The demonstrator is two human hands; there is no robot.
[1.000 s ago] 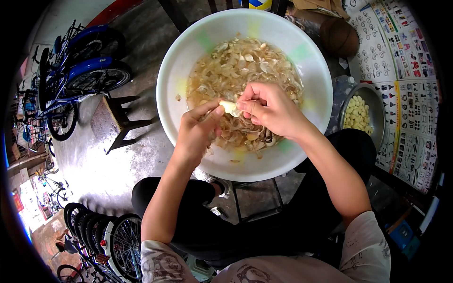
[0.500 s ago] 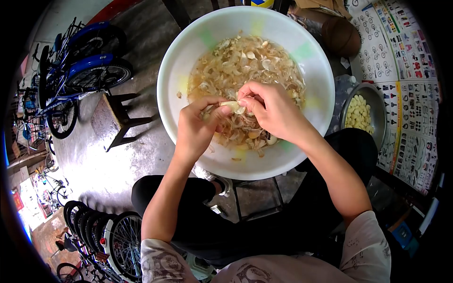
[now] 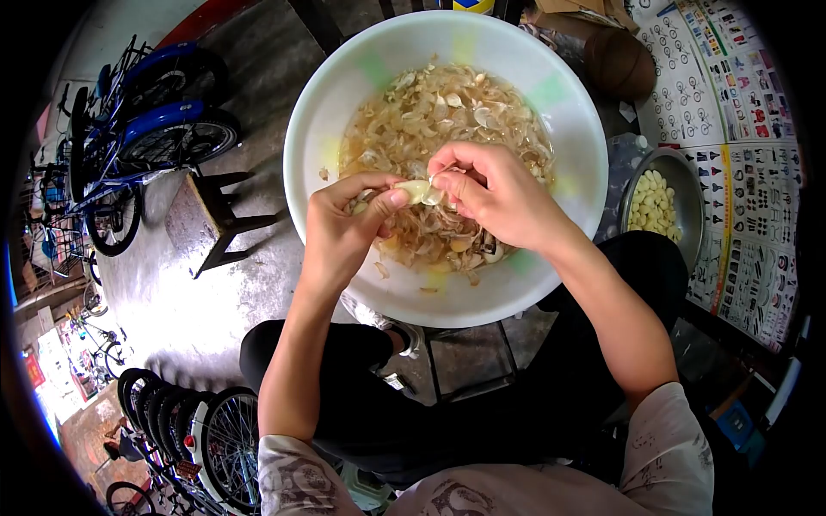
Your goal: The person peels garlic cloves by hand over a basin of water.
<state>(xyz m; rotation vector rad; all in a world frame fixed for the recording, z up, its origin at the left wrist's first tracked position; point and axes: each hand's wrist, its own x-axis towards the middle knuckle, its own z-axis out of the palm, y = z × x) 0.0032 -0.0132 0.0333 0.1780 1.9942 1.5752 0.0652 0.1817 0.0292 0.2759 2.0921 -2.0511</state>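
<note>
The smooth, grey concrete floor (image 3: 271,103) stretches out around me, glossy where light strikes it. Above it, the big, round, white plastic basin (image 3: 320,129) stands in front of me, its wide sloping wall marked with soft green and yellow patches. Brownish water fills its middle, thick with thin, papery, tan garlic skins (image 3: 430,125), curled and crumpled in overlapping layers; my hands and forearms cover part of the mass, and I cannot make out how deep it goes.

To my right sits the round, dull-grey metal bowl (image 3: 691,185), heaped with smooth, ivory peeled cloves (image 3: 652,205). My black-trousered knee (image 3: 647,258) cuts off its near side.

My bare left hand (image 3: 340,225) is bent over the basin, thumb and forefinger pinching, the other fingers curled; something pale shows inside that curl, too unclear to name. My bare right hand (image 3: 501,196) meets it with thumb and fingers pinched together, the fingertips partly hiding one another.

Between my fingertips, above the skins, is the small, pale-yellow, tapered garlic clove (image 3: 413,188). Its long axis runs roughly crosswise, left end in my left pinch, right end pointing toward my right fingertips, where a whitish, translucent flap of skin (image 3: 433,197) blurs its outline.
</note>
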